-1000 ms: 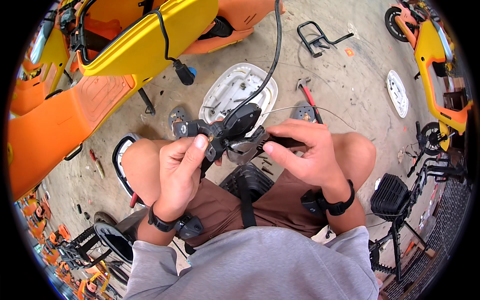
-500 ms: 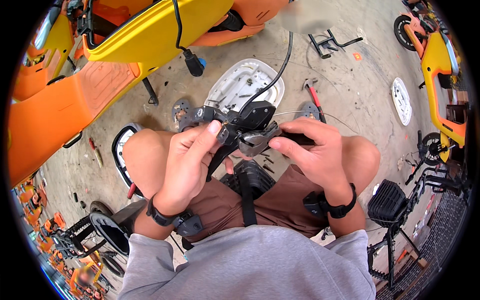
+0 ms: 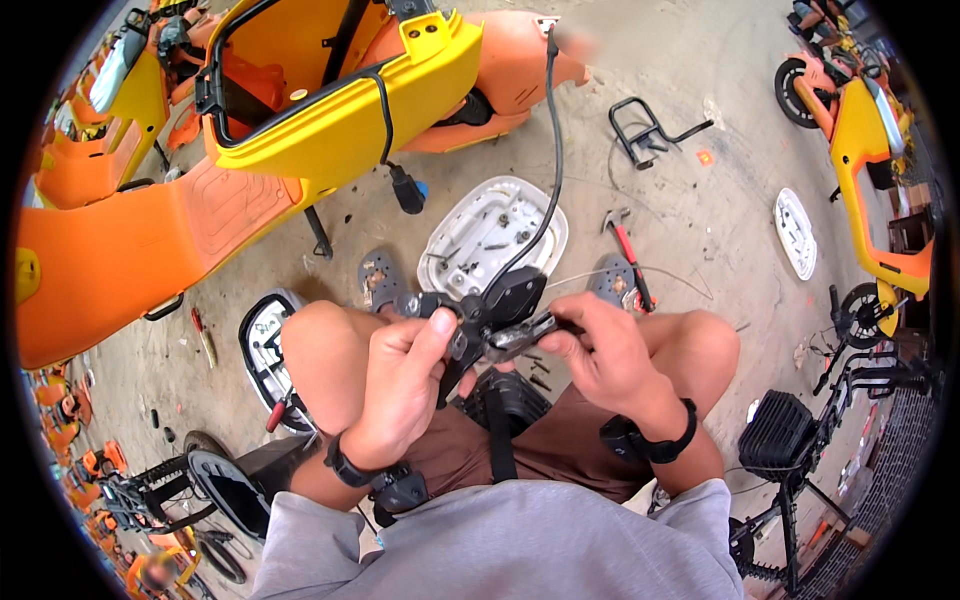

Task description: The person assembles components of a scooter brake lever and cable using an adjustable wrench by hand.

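Between my knees, my left hand (image 3: 405,375) grips a black brake lever assembly (image 3: 516,294), its thumb pressed along the near side. A black cable (image 3: 549,215) curves down into that assembly from the scooter. My right hand (image 3: 607,352) is closed round a pair of pliers (image 3: 512,338), mostly hiding the handles. The metal jaws lie against or just in front of the assembly; whether they bite on anything cannot be made out. A thin bare wire (image 3: 655,268) loops out to the right behind my right hand.
Beyond my hands, a white plastic cover (image 3: 432,262) holds loose screws and small parts. A red-handled hammer (image 3: 625,240) lies by my right shoe. The yellow and orange scooter (image 3: 350,130) stands at the upper left. A black metal frame (image 3: 640,130) and another white cover (image 3: 795,235) lie farther right.
The whole view has shifted, so the scene sits lower in the picture. Both hands keep their holds, and the pliers look slightly turned against the brake lever assembly.
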A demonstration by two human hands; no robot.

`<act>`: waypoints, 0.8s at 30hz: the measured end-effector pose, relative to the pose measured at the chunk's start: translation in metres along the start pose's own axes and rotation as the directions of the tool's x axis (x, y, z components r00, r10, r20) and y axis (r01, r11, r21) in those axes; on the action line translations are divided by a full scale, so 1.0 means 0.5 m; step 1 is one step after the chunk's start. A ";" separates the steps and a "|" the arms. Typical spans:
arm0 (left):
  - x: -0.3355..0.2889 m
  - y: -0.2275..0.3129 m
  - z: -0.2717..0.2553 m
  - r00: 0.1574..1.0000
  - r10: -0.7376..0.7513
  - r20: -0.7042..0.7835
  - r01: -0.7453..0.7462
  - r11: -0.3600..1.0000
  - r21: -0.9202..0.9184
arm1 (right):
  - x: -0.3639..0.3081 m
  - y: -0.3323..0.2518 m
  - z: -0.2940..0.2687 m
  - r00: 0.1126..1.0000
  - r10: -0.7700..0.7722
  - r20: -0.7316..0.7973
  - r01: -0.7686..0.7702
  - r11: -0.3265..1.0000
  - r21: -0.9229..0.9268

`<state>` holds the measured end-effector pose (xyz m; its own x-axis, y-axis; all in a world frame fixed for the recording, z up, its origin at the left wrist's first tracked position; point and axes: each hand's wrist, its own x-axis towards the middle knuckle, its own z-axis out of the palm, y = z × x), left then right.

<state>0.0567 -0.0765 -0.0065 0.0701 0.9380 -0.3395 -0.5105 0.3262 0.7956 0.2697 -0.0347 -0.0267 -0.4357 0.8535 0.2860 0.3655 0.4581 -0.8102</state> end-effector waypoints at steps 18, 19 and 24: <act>-0.038 -0.108 -0.061 0.940 0.330 -0.088 -0.329 0.944 0.024 | -0.008 0.009 0.043 0.999 -0.043 0.001 0.043 0.999 -0.004; -0.037 -0.110 -0.066 0.940 0.338 -0.044 -0.337 0.941 0.020 | -0.010 0.008 0.041 0.999 -0.032 0.012 0.032 0.999 0.008; -0.037 -0.103 -0.064 0.951 0.308 -0.033 -0.307 0.951 0.029 | 0.000 -0.006 0.029 0.994 0.060 0.091 -0.073 0.988 0.140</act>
<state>0.0542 -0.1143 -0.0574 -0.1192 0.9884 -0.0942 -0.4821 0.0254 0.8757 0.2565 -0.0396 -0.0316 -0.4854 0.8536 0.1890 0.2778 0.3556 -0.8924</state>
